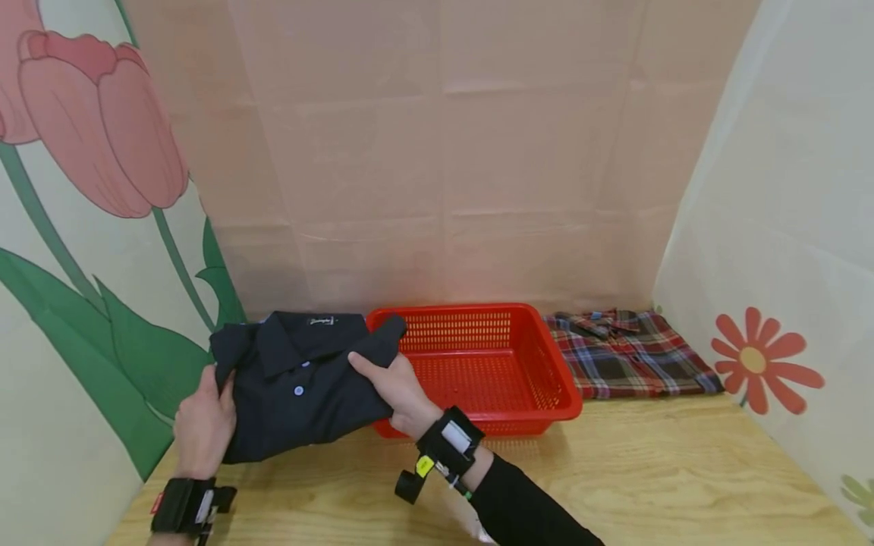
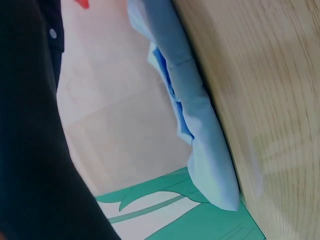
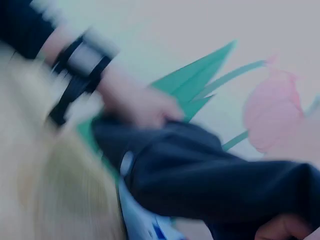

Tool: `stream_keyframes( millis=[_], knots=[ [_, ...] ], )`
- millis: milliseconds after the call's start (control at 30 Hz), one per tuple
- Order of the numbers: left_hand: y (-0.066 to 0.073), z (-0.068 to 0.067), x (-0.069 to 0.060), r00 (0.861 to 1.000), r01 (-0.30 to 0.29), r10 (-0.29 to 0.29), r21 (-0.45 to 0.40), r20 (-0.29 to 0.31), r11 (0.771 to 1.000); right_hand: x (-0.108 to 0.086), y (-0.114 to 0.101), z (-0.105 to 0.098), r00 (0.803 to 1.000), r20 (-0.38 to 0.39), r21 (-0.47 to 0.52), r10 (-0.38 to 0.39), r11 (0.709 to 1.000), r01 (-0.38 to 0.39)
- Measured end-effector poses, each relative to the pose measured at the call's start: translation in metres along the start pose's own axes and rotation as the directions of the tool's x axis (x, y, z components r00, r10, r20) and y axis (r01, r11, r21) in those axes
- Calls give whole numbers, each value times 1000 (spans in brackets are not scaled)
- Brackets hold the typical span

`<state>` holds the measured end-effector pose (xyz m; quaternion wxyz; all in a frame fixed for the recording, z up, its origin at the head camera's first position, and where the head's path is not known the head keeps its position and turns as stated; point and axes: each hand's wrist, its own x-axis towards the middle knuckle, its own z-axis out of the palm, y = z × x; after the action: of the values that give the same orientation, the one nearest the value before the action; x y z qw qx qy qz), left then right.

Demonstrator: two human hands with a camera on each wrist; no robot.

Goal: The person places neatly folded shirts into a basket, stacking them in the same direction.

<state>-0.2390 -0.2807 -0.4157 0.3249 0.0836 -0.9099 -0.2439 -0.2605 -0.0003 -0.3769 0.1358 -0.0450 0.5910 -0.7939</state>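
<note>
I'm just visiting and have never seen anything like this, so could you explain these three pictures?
There is no robot here, only a person's bare hands. The wide picture comes from a camera on the head, looking forward and down. The other two come from cameras worn on the left and right wrists; the right one is blurred.

The left hand and right hand hold a dark collared shirt up between them. On the wooden table are a red basket and, to its right, a plaid garment. The left wrist picture also shows a light blue garment lying on the table.
</note>
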Motion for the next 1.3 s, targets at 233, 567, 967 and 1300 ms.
stream_keyframes(
  millis=[233,567,967,1300],
  knots=[
    [3,3,-1,998,-47,46,-41,-33,998,1,-5,-12,990,86,71,113,990,-119],
    [11,9,-1,994,-106,106,-110,1,988,-3,-8,-33,997,77,-179,1,984,13],
    [34,14,-3,993,-108,115,-212,25,971,-10,-21,-69,993,93,-320,-72,942,98],
    [54,13,-5,987,-51,94,-297,133,953,-14,-25,-95,998,37,-320,-58,945,66]
  ],
)
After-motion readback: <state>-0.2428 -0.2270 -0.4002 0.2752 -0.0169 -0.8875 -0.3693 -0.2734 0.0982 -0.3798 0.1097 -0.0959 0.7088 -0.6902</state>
